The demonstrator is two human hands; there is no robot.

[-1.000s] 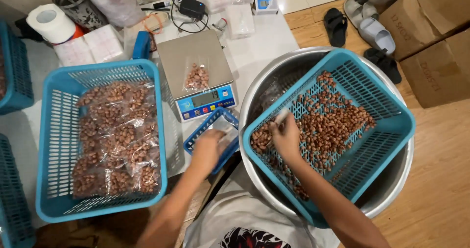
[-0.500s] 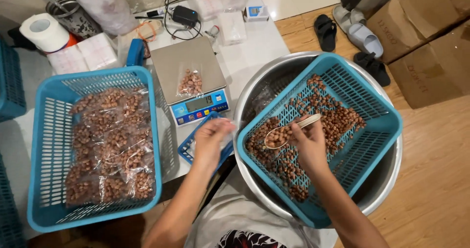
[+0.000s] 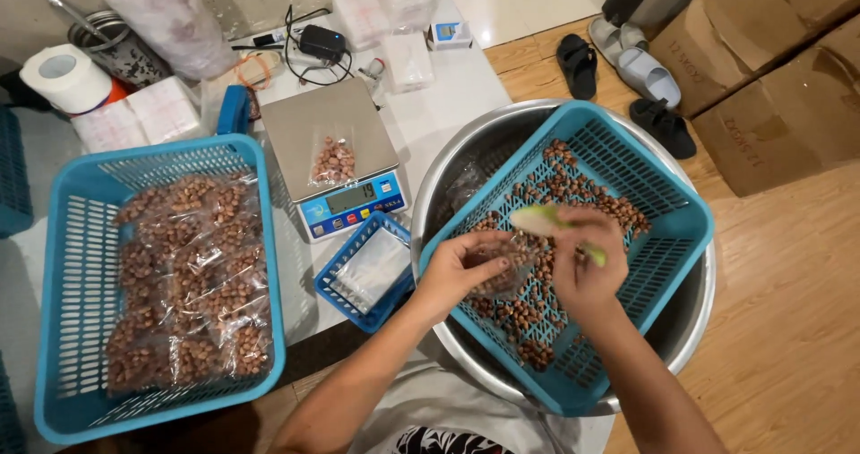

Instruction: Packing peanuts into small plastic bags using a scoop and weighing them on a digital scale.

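A small clear bag [image 3: 503,266] partly filled with brown nuts sits between the two hands, above the middle of the blue basket [image 3: 667,239] that rests tilted inside a large metal bowl [image 3: 448,172]. The bag's mouth and most of its outline are hard to make out, since the plastic is clear and the loose nuts [image 3: 573,185] lying in the basket show through behind it. The left hand [image 3: 461,270] reaches in from the lower left with the forearm crossing the bowl's rim; its fingers curl around the bag from the left and pinch it. The right hand [image 3: 587,270] comes up from the bottom edge, closed around a pale green scoop [image 3: 548,225] whose bowl end lies just above the bag; the handle is mostly hidden in the fist, with only a green tip poking out on the right. Left of the bowl stands a small blue tray [image 3: 345,252] holding empty clear bags, and behind it a digital scale [image 3: 336,145] with one filled bag [image 3: 333,161] on its plate. Farther left, a big blue basket [image 3: 260,239] is packed with filled nut bags, its lower corner cut off by the frame. Sandals [image 3: 618,64] and cardboard boxes [image 3: 779,86] lie on the wooden floor at the upper right.
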